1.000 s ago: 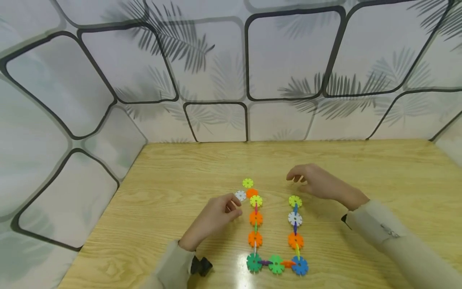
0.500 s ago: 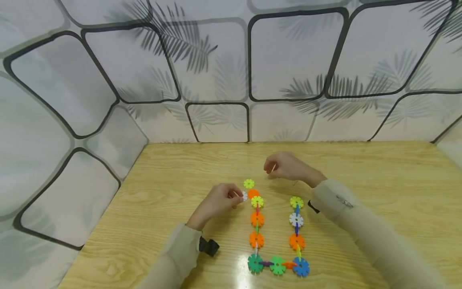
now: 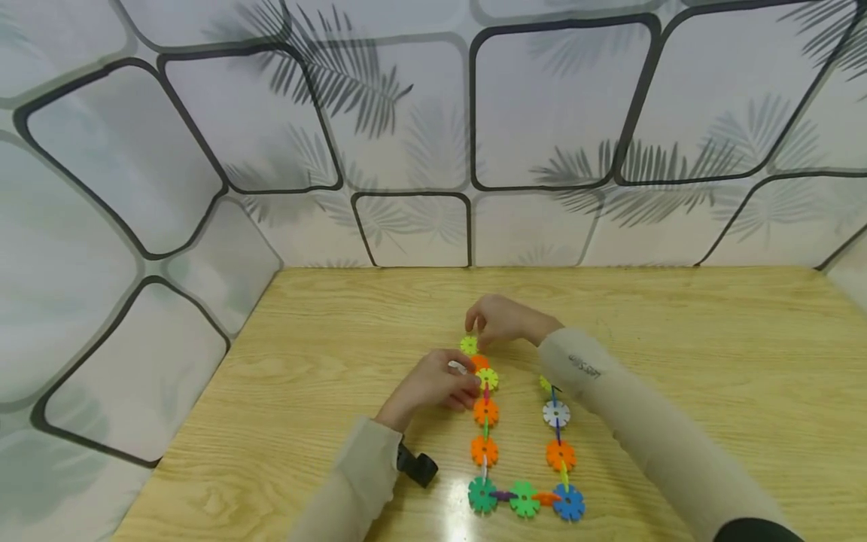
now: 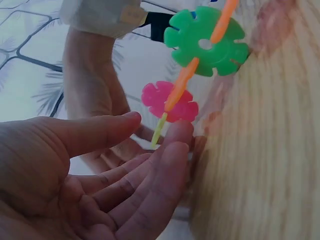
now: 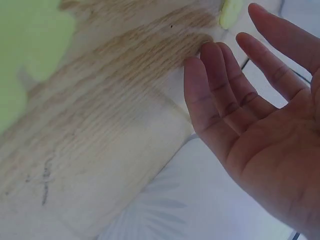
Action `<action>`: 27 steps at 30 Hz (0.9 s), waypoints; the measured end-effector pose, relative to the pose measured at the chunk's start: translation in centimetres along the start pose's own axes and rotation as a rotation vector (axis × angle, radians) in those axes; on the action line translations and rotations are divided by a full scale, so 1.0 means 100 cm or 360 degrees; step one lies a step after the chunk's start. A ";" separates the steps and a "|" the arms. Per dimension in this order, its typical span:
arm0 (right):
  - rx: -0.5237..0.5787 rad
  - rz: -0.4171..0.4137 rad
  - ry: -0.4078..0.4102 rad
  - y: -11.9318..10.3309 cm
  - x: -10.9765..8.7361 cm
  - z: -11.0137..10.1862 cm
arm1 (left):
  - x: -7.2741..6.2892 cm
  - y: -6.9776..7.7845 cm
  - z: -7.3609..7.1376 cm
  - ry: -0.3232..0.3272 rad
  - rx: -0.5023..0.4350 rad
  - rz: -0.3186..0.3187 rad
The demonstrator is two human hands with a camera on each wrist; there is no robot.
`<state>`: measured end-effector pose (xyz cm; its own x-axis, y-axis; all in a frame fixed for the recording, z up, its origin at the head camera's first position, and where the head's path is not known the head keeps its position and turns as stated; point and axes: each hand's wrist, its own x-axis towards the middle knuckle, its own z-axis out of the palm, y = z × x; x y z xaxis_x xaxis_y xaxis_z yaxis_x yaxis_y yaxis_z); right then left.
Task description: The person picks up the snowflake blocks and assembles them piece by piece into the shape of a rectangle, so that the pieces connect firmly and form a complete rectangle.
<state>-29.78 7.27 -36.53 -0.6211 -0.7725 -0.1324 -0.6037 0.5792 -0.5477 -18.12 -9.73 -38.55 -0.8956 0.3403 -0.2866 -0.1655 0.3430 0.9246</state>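
Note:
Notched plastic snowflake discs are joined edge to edge into a U-shaped chain on the table. A yellow disc point(image 3: 487, 379) ends its left side, beyond a pink disc point(image 4: 162, 101) and a green one point(image 4: 207, 42). My left hand point(image 3: 436, 382) reaches to this yellow end; in the left wrist view its thumb and fingers stand apart on either side of it. Just beyond lie a loose orange disc point(image 3: 479, 362) and a white disc point(image 3: 459, 366), partly covered by the left hand. My right hand point(image 3: 497, 319), fingers loosely bent, is right beside a loose yellow disc point(image 3: 469, 345).
The chain's right side runs through a white disc point(image 3: 556, 414) and an orange disc point(image 3: 561, 455) to a blue corner disc point(image 3: 568, 502). My right sleeve point(image 3: 596, 376) overlaps its far end. A patterned wall point(image 3: 420, 226) borders the wooden table point(image 3: 325, 316).
My right hand has come left across the table to the loose yellow disc. My left hand has moved forward and right, over the white disc to the chain's yellow end.

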 end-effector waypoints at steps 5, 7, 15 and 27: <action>-0.0152 0.0191 -0.0119 -0.014 0.010 0.006 | 0.003 -0.003 0.005 0.0035 0.0005 0.0027; -0.0215 0.0222 -0.0127 -0.019 0.011 0.008 | 0.004 -0.004 0.007 0.0059 -0.0008 0.0028; -0.0306 0.0152 -0.0089 -0.022 0.007 0.005 | 0.010 -0.004 0.016 0.0117 -0.0036 -0.0006; 0.0011 -0.0124 0.0093 -0.004 -0.022 -0.013 | 0.014 -0.003 0.021 0.0101 -0.0029 -0.0041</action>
<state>-28.84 9.05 -34.89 -0.6005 -0.7986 -0.0408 -0.6479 0.5159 -0.5605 -18.46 -7.54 -39.78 -0.9152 0.2754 -0.2941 -0.1957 0.3344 0.9219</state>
